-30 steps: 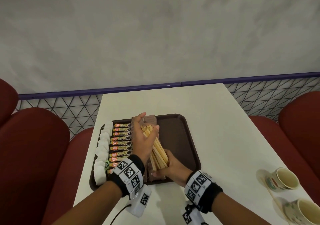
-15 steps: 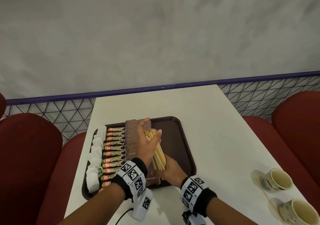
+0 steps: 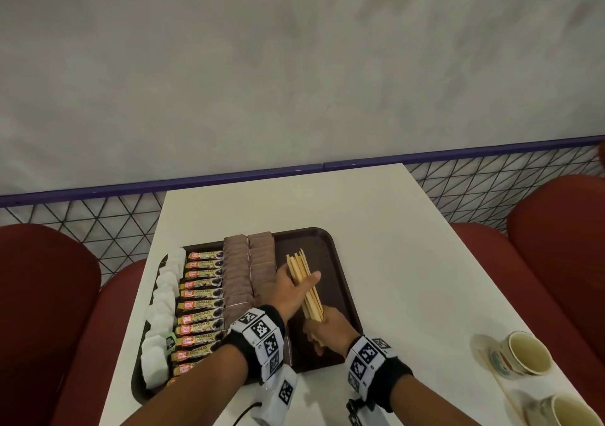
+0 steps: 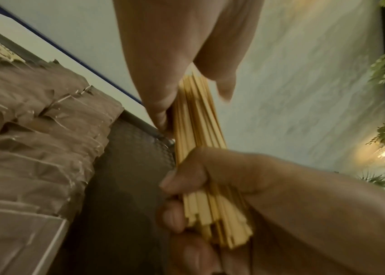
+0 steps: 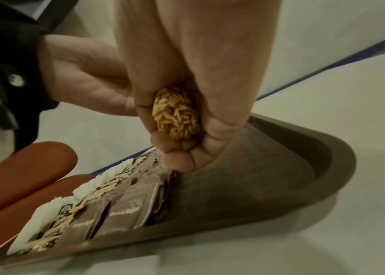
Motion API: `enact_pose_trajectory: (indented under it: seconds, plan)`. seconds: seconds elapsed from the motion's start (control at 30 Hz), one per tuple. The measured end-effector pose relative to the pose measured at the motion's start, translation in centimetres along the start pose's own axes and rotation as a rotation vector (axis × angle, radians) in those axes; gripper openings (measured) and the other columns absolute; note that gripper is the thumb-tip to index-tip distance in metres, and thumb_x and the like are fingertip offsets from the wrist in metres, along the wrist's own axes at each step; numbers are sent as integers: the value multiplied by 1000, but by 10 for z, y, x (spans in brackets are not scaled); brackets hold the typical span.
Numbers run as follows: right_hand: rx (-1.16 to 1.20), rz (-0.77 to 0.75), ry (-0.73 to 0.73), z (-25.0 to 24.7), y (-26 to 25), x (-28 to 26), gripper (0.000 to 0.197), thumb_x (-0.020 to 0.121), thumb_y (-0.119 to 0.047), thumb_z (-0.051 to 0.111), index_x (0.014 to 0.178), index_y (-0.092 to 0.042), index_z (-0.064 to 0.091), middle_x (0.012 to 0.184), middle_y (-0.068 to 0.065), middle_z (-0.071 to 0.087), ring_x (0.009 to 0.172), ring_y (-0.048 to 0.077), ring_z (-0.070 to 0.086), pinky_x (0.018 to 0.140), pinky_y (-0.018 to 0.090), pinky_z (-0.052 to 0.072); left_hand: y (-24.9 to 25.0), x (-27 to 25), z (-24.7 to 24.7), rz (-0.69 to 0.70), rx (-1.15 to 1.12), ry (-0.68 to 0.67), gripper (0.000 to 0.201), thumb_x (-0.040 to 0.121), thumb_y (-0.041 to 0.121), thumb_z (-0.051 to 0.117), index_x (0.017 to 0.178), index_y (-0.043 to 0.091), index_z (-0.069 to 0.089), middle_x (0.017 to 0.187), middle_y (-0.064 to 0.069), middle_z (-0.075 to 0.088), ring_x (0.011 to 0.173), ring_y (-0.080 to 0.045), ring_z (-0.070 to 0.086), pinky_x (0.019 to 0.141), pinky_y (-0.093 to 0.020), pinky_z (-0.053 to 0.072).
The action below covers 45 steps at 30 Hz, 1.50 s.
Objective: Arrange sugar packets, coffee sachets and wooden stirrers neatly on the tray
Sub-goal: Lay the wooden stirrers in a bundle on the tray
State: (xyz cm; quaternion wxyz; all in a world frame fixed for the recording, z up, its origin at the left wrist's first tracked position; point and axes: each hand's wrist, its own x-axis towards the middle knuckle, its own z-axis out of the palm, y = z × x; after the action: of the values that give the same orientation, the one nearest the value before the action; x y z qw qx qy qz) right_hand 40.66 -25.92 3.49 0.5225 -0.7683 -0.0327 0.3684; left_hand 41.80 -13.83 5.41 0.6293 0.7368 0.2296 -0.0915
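White bench (image 3: 376, 229) has the brown tray (image 3: 330, 245) sitting near its left edge, two cups (image 3: 523, 357) off at the right corner.

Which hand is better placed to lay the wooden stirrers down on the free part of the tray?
Right, probably. The right hand grips the wooden stirrers round their near end, above the bare part of the tray. The left hand only steadies them from the side.

Head view: from above the near table edge, facing forward and down over the tray (image 3: 340, 281) toward the wall.
Left wrist view: very close, looking along the fingers across the tray.
Right wrist view: very close, low by the tray's near rim.
Shared: all three show the stirrer bundle (image 3: 302, 281) and tray.
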Motion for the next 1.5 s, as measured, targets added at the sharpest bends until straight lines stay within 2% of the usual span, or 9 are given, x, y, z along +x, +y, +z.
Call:
enact_pose_trajectory:
  seconds: [0.23,0.33,0.4,0.53,0.63,0.93,1.07,1.23,1.5]
  plan:
    - [-95,82,-5,-5,2,7,10,81,-7,56,73,-10,50,62,4,53,42,13,49,41,22,43,-15,20,19,-117,-43,-36,47,90,18,58,129,-1,40,110,-14,57,102,-26,58,93,-39,48]
    - [-111,98,-67,-13,0,8,13,78,-12,66,81,-13,53,69,2,54,55,14,54,48,21,48,-15,25,26,-149,-129,-55,3,92,2,50,94,4,52,83,-13,54,77,-21,56,71,-30,48]
    - [-134,111,-146,-21,-4,8,20,77,-17,71,88,-17,55,75,0,55,64,13,56,56,21,51,-12,27,29,-148,-170,-75,17,92,-2,48,82,12,50,77,-11,52,71,-18,53,66,-28,45]
    - [-197,145,-232,-48,-17,4,35,80,-18,69,112,-18,54,107,7,61,102,19,57,88,32,48,-12,38,31,-155,-172,-108,19,92,-2,50,84,15,52,84,-8,54,79,-19,54,74,-30,46]
    - [-60,198,-66,-68,-16,11,67,83,-3,62,140,0,26,110,9,58,109,20,51,85,26,46,-20,48,32,-164,-141,-79,14,90,1,53,102,6,56,97,-13,59,95,-26,56,91,-39,46]
    - [-316,164,243,-68,-14,54,35,91,-2,44,125,-1,54,125,15,57,113,29,55,103,35,42,-42,82,58,-215,9,-38,31,82,11,63,110,-1,60,105,-20,66,98,-33,64,93,-46,50]
    - [-432,128,291,-63,-18,50,29,91,-3,39,108,3,62,112,17,63,105,31,58,84,30,45,-25,75,59,-215,131,-12,32,84,19,64,111,1,60,108,-18,66,101,-31,63,83,-31,49]
    - [-509,86,279,-59,-17,47,37,91,-2,35,120,-2,58,124,15,60,115,29,55,97,31,45,-21,74,58,-208,282,-2,35,89,24,59,116,1,59,116,-15,64,107,-30,60,81,-28,46]
    - [-516,24,279,-54,-23,44,32,94,-2,35,103,-1,66,114,18,61,106,28,58,98,34,45,-21,77,46,-237,397,-6,31,89,30,58,101,1,58,86,-6,59,94,-27,60,72,-26,41]
